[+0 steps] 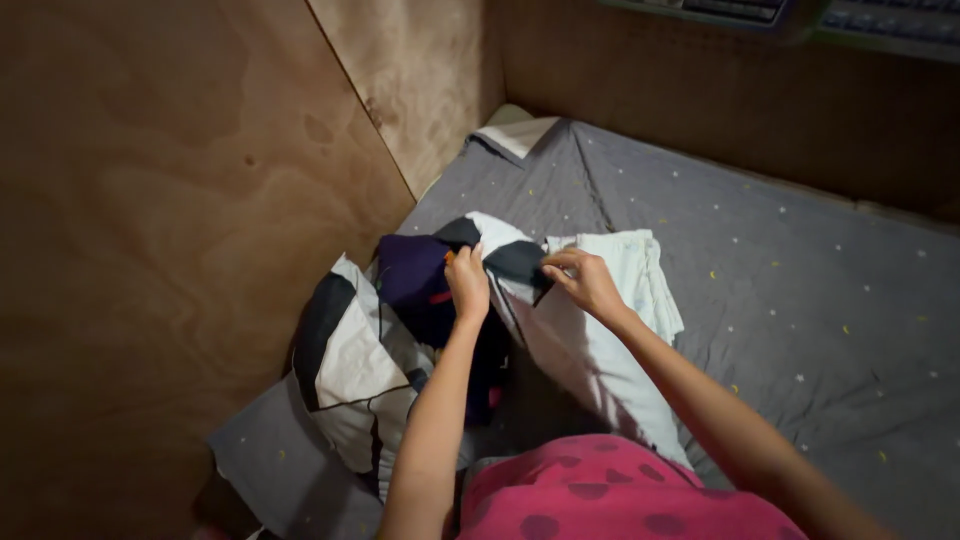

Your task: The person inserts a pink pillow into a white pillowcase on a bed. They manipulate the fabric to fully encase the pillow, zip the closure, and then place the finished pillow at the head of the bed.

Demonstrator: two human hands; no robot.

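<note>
Head cam looks down on a bed w/ a grey sheet (780,300) dotted w/ small stars and moons, set in a corner of brown plywood walls (170,230).

Left hand (467,285) grips the edge of a black-and-white pillowcase (350,360), fingers curled tight and pinching the cloth near its opening. Right hand (588,282) pinches the same edge just beside it, thumb and fingers pressed together on a dark patch of the fabric. Both hands are close together, lifting that edge a bit above the bed.

The pillowcase lies bunched at the left side of the bed, near the wall, w/ big black, white and grey blocks. A dark purple cloth (420,285) w/ a bit of red shows at the opening, right under the left hand; can't tell if it's a pillow or a garment.

A pale white pillow (610,360) lies just right of the pillowcase, under the right forearm, touching it. A pink top w/ darker heart shapes (620,495) fills the bottom of the view. Sheet corner at the head of the bed is folded back, showing the white mattress (520,133).
</note>
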